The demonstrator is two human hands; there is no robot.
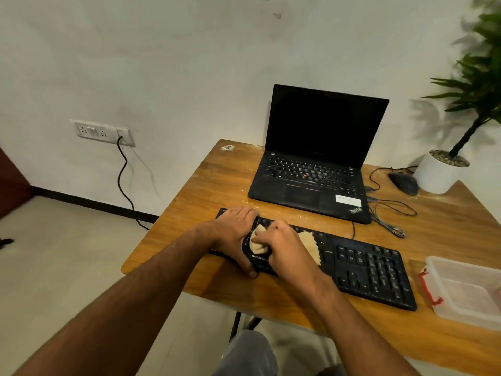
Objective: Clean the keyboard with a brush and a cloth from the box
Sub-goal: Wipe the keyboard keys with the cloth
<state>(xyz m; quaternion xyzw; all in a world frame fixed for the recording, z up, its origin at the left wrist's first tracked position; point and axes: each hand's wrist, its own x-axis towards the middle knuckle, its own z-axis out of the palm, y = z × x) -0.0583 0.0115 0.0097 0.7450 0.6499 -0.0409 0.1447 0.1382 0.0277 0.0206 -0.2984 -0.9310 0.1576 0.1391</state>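
Both hands (pixel 282 246) and cloth (pixel 309 244) on keyboard (pixel 374 272)

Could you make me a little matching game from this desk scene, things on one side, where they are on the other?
Things:
1. cloth
2. laptop
3. plastic box
4. mouse

Places:
A. beside the white plant pot
B. right edge of the table
C. on the keyboard, under the right hand
D. behind the keyboard, lid open

Pairs: 1-C, 2-D, 3-B, 4-A
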